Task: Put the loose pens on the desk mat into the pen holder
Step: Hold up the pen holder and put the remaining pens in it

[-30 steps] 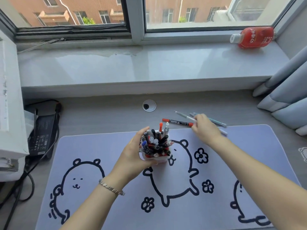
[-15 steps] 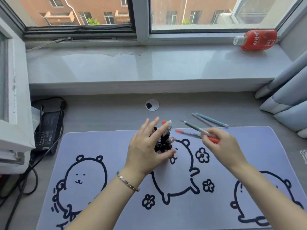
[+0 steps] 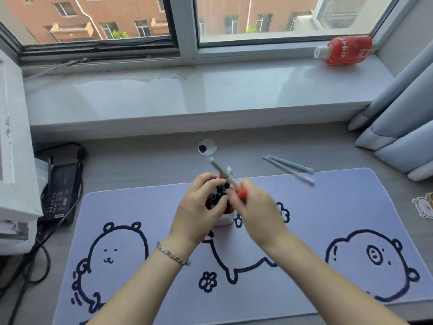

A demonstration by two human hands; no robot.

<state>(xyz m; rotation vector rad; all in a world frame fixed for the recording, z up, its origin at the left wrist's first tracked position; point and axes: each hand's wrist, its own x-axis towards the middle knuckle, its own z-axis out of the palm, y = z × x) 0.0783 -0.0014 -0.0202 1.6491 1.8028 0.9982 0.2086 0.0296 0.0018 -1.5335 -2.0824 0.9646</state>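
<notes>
A grey desk (image 3: 140, 165) runs under the windowsill, and a lilac desk mat (image 3: 328, 219) with bear drawings covers most of it. A red bottle (image 3: 346, 51) lies on its side on the sill. The left hand (image 3: 199, 207) wraps around the white pen holder (image 3: 223, 221) standing mid-mat, already crowded with pens. The right hand (image 3: 255, 207), blurred, pinches a grey pen (image 3: 220, 170) and a red-capped one (image 3: 242, 194) over the holder's mouth. Two pale loose pens (image 3: 289, 168) lie side by side across the mat's far edge, to the right.
</notes>
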